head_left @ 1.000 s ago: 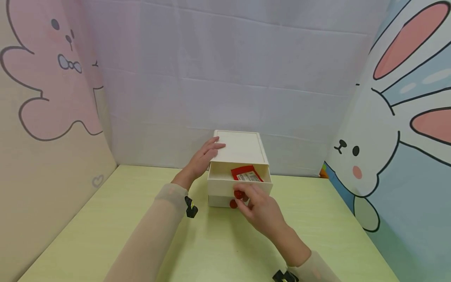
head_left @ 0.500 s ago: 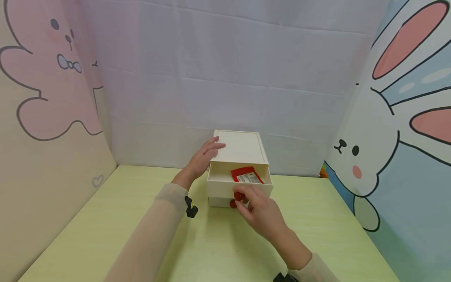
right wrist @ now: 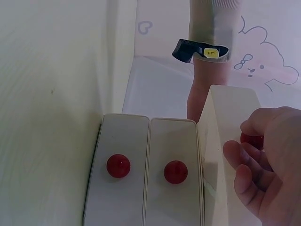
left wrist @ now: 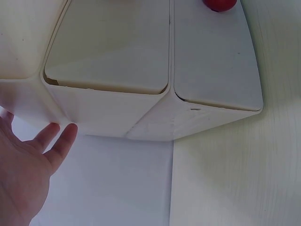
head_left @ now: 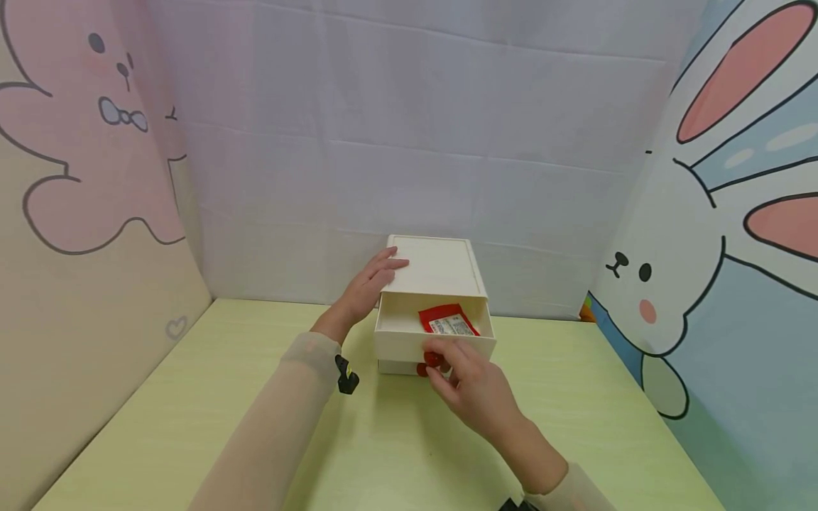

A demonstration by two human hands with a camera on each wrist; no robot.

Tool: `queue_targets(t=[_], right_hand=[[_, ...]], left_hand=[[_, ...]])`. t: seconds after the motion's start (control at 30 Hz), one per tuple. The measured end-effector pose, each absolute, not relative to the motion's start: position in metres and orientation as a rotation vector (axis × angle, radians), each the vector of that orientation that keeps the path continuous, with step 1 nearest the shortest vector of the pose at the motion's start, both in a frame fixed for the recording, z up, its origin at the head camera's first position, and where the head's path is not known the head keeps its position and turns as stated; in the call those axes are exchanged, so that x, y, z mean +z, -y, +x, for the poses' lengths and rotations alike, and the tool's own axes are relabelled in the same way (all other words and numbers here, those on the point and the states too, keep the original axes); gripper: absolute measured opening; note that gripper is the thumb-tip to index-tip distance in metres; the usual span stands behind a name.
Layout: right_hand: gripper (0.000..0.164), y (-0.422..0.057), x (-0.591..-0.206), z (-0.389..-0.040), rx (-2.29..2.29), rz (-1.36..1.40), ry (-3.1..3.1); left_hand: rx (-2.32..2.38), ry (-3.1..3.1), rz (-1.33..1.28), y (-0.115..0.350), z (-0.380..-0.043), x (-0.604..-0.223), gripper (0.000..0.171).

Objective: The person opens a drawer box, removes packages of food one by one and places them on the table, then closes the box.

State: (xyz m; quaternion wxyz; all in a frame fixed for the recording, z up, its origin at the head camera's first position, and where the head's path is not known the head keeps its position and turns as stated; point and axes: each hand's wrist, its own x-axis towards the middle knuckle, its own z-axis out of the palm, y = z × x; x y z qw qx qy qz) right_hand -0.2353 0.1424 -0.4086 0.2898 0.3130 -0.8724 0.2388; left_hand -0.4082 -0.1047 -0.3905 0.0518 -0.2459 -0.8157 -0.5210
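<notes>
A small white drawer cabinet (head_left: pixel 437 264) stands on the table in the head view. Its top drawer (head_left: pixel 397 345) is pulled partway out, and a red packet (head_left: pixel 449 319) with a white label lies inside. My right hand (head_left: pixel 478 389) pinches the round red knob (right wrist: pixel 252 141) on that drawer's front. My left hand (head_left: pixel 359 297) rests on the cabinet's upper left edge, fingers stretched over its top. In the left wrist view, the fingers (left wrist: pixel 60 146) of that hand touch the cabinet's side wall.
Two lower drawers are closed, each with a red knob (right wrist: pixel 176 172). The cabinet stands near the back of the pale green table (head_left: pixel 211 426), before a white cloth backdrop (head_left: pixel 409 128). Printed panels with a pink bear (head_left: pixel 115 177) and a white rabbit (head_left: pixel 671 284) flank the sides.
The top drawer has slid slightly farther out towards me, with my right hand on its knob and the packet moving along. My left hand has stayed in place.
</notes>
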Motion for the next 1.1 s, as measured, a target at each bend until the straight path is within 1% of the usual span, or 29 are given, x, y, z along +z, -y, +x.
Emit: queue_targets(t=[1.1], right_hand=[[0.039, -0.144, -0.4141, -0.2269, 0.63, 0.877, 2.252]], left_hand=[[-1.584, 2.498, -0.739, 0.1034, -0.4078, -0.39, 0.055]])
